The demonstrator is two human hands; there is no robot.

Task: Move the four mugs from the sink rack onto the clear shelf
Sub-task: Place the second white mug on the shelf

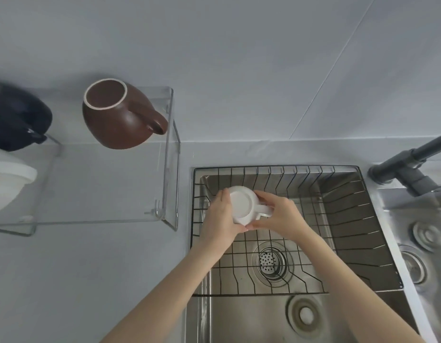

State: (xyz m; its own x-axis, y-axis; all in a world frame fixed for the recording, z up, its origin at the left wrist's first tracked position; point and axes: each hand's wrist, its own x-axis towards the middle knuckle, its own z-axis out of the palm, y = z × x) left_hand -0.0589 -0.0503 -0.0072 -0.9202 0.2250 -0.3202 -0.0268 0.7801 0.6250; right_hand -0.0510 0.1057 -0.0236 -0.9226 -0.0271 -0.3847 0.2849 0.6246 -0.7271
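Note:
A white mug (241, 204) sits upside down at the back left of the black wire sink rack (338, 219), its handle pointing right. My left hand (220, 219) cups its left side and my right hand (278, 214) holds its right side at the handle. On the clear shelf (165, 149) to the left stands a brown mug (118, 115), upright with its handle to the right. A dark navy mug (16, 117) stands further left on the shelf, cut off by the frame edge. No other mug shows in the rack.
A white bowl-like item (9, 184) lies under the shelf at the far left. A dark faucet (409, 159) rises at the right of the steel sink (251, 318). A second basin (422, 233) lies at the far right. Grey wall tiles stand behind.

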